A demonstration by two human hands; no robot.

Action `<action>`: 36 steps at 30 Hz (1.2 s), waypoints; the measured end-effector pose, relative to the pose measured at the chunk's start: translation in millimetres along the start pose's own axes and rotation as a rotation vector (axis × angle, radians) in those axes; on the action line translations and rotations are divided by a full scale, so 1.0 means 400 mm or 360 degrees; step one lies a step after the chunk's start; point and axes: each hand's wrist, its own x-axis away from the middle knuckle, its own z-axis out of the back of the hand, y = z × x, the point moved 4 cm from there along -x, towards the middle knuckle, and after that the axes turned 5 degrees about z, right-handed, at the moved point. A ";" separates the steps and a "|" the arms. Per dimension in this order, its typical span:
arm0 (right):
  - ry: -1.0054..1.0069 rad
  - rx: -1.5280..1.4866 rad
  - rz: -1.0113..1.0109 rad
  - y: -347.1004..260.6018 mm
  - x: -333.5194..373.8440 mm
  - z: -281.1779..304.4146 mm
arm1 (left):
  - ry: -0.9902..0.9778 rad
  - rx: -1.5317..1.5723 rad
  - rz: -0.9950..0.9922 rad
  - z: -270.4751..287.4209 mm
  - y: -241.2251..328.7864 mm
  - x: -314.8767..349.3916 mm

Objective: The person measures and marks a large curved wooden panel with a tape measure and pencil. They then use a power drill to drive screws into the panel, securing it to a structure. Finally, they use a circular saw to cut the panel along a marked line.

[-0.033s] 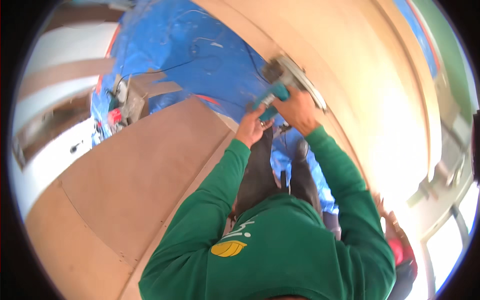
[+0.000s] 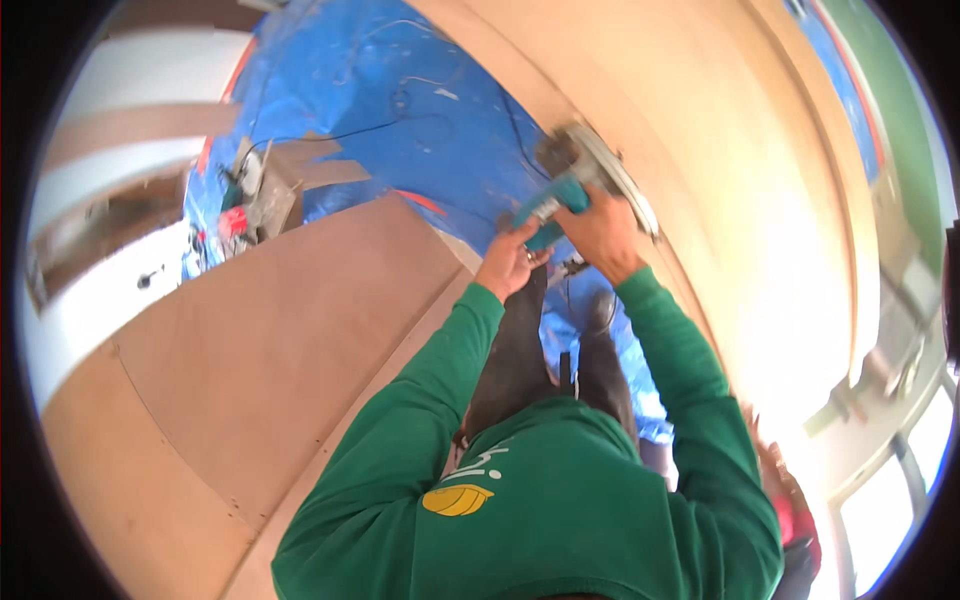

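Note:
A teal disc sander [image 2: 545,205] is held between my two hands, its round pale disc [image 2: 622,178] edge-on against the face of a large curved wooden panel [image 2: 690,120]. My right hand [image 2: 608,232] is closed around the body close to the disc. Lower on the tool, my left hand [image 2: 512,260] wraps the rear end. The disc seems to touch the wood, though blur hides the exact contact.
Another broad wooden panel [image 2: 290,330] lies at my left. Blue sheeting [image 2: 340,90] covers the floor, with a dark cord [image 2: 350,132] across it. Boxes and a red item [image 2: 233,221] sit at the far left. Part of another person [image 2: 795,520] shows at lower right.
The whole view has shifted slightly. My hands keep the same grip, and the sander appears a little lower and farther right in the picture.

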 end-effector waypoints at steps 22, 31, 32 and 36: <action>0.0087 0.0063 0.0016 -0.279 -0.349 -0.193 | -0.0052 -0.0052 0.0117 0.145 0.433 -0.136; -0.0028 0.0134 -0.0014 -0.320 -0.421 -0.244 | -0.0012 0.0035 0.0126 0.170 0.518 -0.167; -0.0038 0.0142 -0.0036 -0.324 -0.433 -0.248 | 0.0036 -0.0032 0.0102 0.174 0.534 -0.170; 0.0034 0.0075 0.0011 -0.363 -0.470 -0.264 | 0.0021 -0.0073 0.0072 0.176 0.595 -0.170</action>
